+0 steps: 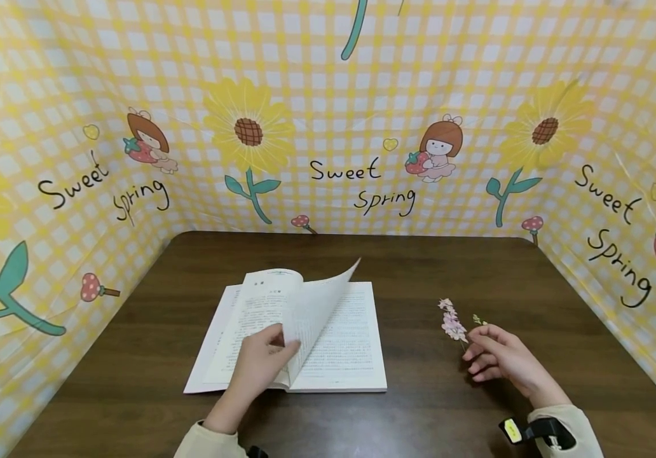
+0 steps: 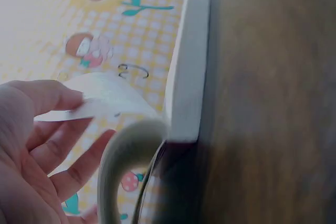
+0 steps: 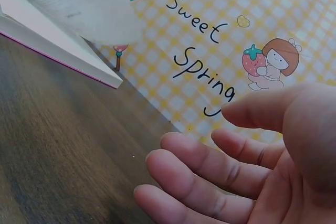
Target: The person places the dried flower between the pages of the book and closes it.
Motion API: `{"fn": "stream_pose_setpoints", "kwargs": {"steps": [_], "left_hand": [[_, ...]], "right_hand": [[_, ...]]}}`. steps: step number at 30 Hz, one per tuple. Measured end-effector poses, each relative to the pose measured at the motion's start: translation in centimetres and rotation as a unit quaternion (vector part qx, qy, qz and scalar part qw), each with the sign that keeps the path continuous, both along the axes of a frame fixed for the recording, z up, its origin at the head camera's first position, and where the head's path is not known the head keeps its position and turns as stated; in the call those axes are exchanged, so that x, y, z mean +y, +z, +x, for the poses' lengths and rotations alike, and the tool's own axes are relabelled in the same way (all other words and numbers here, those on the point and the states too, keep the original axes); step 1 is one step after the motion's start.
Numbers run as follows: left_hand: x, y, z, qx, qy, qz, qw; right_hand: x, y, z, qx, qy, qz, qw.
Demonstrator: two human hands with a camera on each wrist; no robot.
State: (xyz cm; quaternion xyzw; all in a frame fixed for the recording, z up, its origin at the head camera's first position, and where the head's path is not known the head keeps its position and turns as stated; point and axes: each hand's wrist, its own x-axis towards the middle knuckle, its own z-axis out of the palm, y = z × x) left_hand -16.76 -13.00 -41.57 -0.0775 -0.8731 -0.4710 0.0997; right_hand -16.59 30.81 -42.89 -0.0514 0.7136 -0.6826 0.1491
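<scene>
An open book [image 1: 339, 343] lies on the table, one leaf [image 1: 316, 312] lifted and curving up from the spine. My left hand [image 1: 259, 366] pinches that leaf near its lower part between thumb and fingers. The left wrist view shows the curved leaf [image 2: 110, 95] between the thumb and fingers of the left hand [image 2: 47, 145]. To the right of the book is a sprig of pale pink flowers [image 1: 452, 320]. Right beside its stem is my right hand [image 1: 502, 359], its fingers loosely bent. In the right wrist view, thumb and fingers of the right hand [image 3: 236, 166] stand apart with nothing visible between them.
The dark wooden table [image 1: 419, 267] runs back to a yellow-checked cloth [image 1: 328, 114] printed with sunflowers and lettering, which also rises on both sides. A small green bit [image 1: 478, 320] shows just beyond the right fingertips. A black strap [image 1: 548, 430] circles the right wrist.
</scene>
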Motion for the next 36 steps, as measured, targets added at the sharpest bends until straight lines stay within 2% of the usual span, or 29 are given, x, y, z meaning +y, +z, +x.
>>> {"fn": "stream_pose_setpoints", "kwargs": {"steps": [2,6,9,12,16,23,30,36], "left_hand": [[-0.7,0.0,-0.2,-0.025,0.021,0.056,0.9979],[-2.2,0.0,-0.4,-0.053,0.050,0.127,0.9893],[-3.6,0.0,-0.3,-0.076,0.070,0.167,0.9805],[-4.9,0.0,-0.1,-0.085,0.091,0.190,0.9739],[-6.7,-0.2,0.3,-0.085,0.110,0.195,0.9708],[-8.7,-0.8,0.7,-0.100,0.124,0.208,0.9650],[-10.0,-1.4,1.0,-0.123,0.136,0.231,0.9555],[-10.4,-1.2,1.1,-0.127,0.134,0.238,0.9536]], "right_hand": [[0.0,0.1,0.0,-0.001,-0.002,0.002,1.0000],[0.1,0.5,0.0,-0.001,-0.007,0.012,0.9999],[0.3,0.8,-0.1,-0.001,-0.012,0.022,0.9997],[0.6,1.0,-0.2,-0.006,-0.020,0.034,0.9992],[0.8,1.2,-0.4,-0.014,-0.032,0.054,0.9979],[0.7,1.1,-0.9,-0.020,-0.042,0.094,0.9945],[0.6,0.9,-1.3,-0.027,-0.040,0.117,0.9920],[0.7,0.3,-1.8,-0.028,-0.033,0.130,0.9905]]}}
